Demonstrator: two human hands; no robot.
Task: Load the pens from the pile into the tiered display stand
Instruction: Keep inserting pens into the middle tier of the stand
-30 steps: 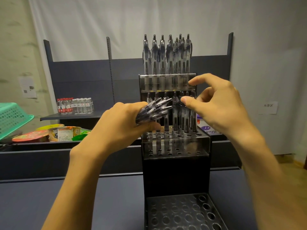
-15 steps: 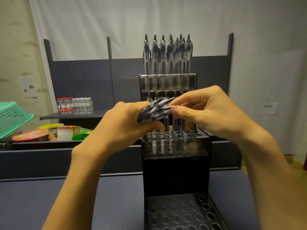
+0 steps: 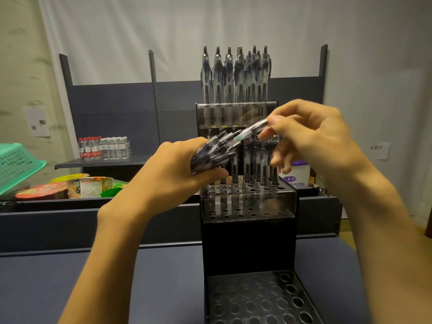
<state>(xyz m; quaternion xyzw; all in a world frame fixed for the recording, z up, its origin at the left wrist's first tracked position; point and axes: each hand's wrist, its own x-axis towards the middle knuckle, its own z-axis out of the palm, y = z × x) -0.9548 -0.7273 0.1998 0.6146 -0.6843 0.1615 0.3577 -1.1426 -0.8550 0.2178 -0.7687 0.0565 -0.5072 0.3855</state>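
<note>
Dark shelving backs the tiered stand (image 3: 247, 202). One pen (image 3: 251, 131), pinched by the right hand (image 3: 311, 141), hangs tilted above the half-filled middle tier; the left hand (image 3: 177, 171) grips the remaining bundle (image 3: 215, 152) close by, probably for quick feeding.

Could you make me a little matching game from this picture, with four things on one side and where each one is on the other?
Things:
1. single pen
2. bundle of pens
3. green basket
4. water bottles

Places:
A. on the dark shelf at the back left
B. pinched in the right hand
C. at the far left edge
D. gripped in the left hand

Pairs: 1-B, 2-D, 3-C, 4-A
</note>
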